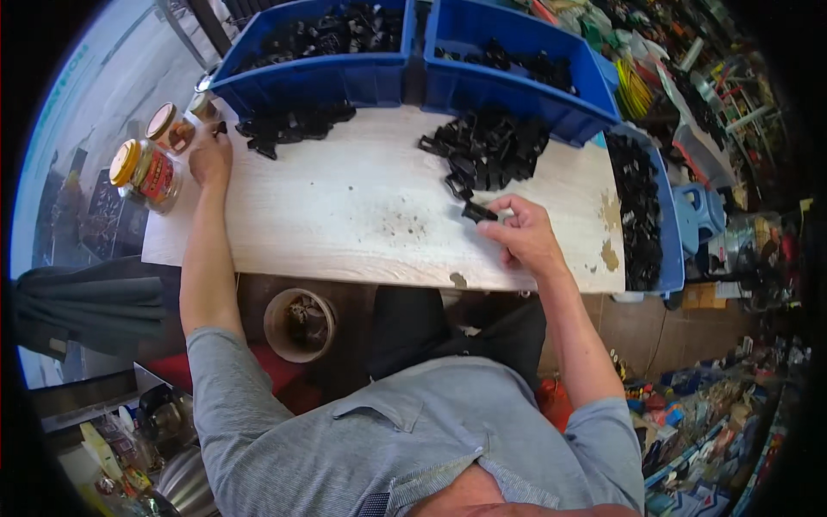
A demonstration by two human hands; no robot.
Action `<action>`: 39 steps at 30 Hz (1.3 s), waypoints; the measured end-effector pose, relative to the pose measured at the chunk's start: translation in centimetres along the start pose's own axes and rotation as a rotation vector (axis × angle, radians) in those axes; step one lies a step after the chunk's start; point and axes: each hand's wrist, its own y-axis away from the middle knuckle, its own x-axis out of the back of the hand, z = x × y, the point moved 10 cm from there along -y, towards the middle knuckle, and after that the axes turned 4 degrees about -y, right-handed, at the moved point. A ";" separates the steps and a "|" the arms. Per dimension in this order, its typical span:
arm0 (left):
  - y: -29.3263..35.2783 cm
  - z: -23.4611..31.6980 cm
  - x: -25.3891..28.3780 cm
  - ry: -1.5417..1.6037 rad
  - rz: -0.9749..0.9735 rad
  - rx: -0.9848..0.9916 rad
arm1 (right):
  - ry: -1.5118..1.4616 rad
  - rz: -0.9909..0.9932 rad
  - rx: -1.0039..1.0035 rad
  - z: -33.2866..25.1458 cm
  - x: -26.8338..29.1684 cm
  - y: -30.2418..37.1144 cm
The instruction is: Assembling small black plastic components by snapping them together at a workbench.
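My right hand (524, 233) pinches a small black plastic part (479, 213) between thumb and fingers, just above the white tabletop. Beyond it lies a loose heap of similar black parts (491, 148), its near end almost reaching the held part. At the table's far left, my left hand (211, 161) has its fingers curled, with a small black piece (220, 128) showing at the fingertips. A smaller spread of black parts (293, 127) lies to the right of that hand. The exact kind of these parts is too small to make out.
Two blue bins (314, 82) (525, 90) holding black parts stand along the far edge. Another blue bin (670, 250) is at the right. Lidded jars (155, 177) line the left edge. A round bucket (300, 326) stands below the near edge.
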 end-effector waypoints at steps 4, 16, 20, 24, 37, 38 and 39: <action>2.0 -2.2 2.8 0.168 0.043 0.054 | -0.052 -0.015 -0.001 -0.5 -0.2 -0.1; 19.3 16.0 10.5 0.350 -0.111 -0.635 | -0.358 0.610 0.066 0.8 17.4 1.2; 21.3 19.3 10.8 0.425 -0.121 -0.690 | -0.340 0.673 0.108 0.3 17.5 1.5; 23.2 23.4 11.0 0.512 -0.143 -0.737 | -0.221 0.375 0.042 -1.1 9.5 -0.5; 23.0 23.9 10.6 0.545 -0.161 -0.692 | 0.081 0.221 0.106 -4.0 -1.7 -4.7; 22.9 24.0 10.8 0.547 -0.179 -0.684 | 0.094 0.266 0.100 -4.0 -1.5 -4.7; 23.0 23.8 10.9 0.529 -0.160 -0.674 | 0.092 0.245 0.119 -4.1 -2.0 -4.7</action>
